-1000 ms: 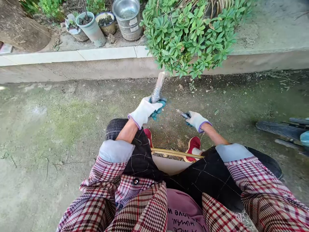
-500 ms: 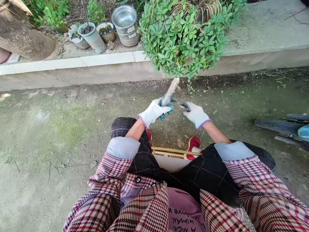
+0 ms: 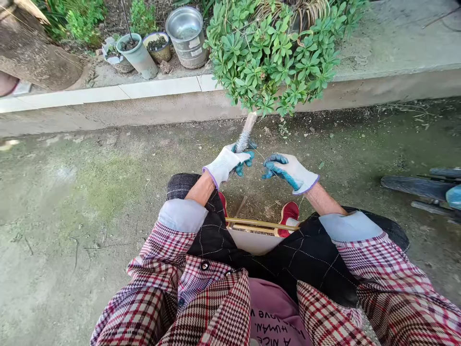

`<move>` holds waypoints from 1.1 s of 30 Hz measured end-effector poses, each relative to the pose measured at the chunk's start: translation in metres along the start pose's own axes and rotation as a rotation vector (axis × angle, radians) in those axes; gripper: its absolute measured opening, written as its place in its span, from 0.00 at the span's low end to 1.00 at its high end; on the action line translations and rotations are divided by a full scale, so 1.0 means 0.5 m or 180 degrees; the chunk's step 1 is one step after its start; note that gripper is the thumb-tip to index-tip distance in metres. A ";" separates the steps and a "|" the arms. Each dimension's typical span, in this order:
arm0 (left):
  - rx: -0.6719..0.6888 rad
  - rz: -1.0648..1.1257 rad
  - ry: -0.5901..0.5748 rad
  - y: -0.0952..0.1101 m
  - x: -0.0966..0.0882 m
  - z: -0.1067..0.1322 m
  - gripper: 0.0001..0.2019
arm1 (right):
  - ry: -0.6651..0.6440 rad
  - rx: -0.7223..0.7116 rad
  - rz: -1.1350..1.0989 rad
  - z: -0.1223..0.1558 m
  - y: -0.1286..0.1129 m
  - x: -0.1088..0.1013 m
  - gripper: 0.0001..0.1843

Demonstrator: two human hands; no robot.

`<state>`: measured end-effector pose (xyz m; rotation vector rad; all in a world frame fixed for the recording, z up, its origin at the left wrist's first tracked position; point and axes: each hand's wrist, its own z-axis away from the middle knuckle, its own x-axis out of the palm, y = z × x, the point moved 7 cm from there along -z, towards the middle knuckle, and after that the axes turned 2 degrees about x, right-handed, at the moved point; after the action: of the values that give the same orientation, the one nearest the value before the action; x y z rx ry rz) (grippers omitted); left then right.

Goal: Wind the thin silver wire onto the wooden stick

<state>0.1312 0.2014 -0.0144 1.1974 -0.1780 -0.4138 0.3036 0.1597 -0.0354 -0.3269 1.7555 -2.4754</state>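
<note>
My left hand (image 3: 226, 163), in a white glove with teal coated fingers, is wrapped round a wooden stick (image 3: 245, 134) wound with thin silvery wire. The stick tilts up and slightly right, its pale bare end near the bush. A fine strand of wire (image 3: 260, 154) runs from the stick towards my right hand (image 3: 286, 172), gloved alike. That hand's fingers are bent and pinched together on the strand. The grip on the stick's lower end is hidden by the left glove.
A leafy green bush (image 3: 273, 62) overhangs the low concrete ledge (image 3: 162, 108). A metal pot (image 3: 185, 38) and several planters stand at the back left. Dark wheels (image 3: 414, 187) are at the right. Below my hands are a yellowish bar (image 3: 259, 223) and red shoes (image 3: 289, 214).
My left hand and the stick have shifted slightly left, with the stick turned more upright. My right hand has rotated, its teal fingers now showing, and the wire strand has become visible.
</note>
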 end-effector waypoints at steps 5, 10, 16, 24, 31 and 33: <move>0.0085 -0.0710 0.0225 -0.010 -0.035 -0.011 0.15 | -0.0381 0.0270 -0.0058 0.029 -0.017 0.031 0.21; 0.0070 -0.1269 0.0325 -0.011 -0.057 -0.008 0.14 | -0.0569 0.0594 0.0238 0.049 -0.015 0.038 0.19; 0.0048 -0.0272 0.0514 -0.028 -0.056 -0.016 0.16 | -0.0219 0.0487 0.0072 0.046 -0.027 0.012 0.17; -0.0078 0.0282 0.1014 -0.049 -0.092 -0.029 0.12 | -0.0204 0.0527 0.0052 0.051 -0.027 -0.007 0.14; -0.0160 0.0270 0.1390 -0.046 -0.134 -0.032 0.14 | 0.0100 0.0517 0.0400 0.050 -0.021 -0.052 0.14; -0.0091 -0.0014 0.1427 -0.044 -0.142 -0.037 0.14 | 0.0091 0.0589 0.0456 0.053 -0.021 -0.050 0.14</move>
<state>0.0682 0.2392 -0.0356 1.2327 0.2166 -0.1433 0.3346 0.1439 -0.0201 -0.1461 1.4869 -2.5244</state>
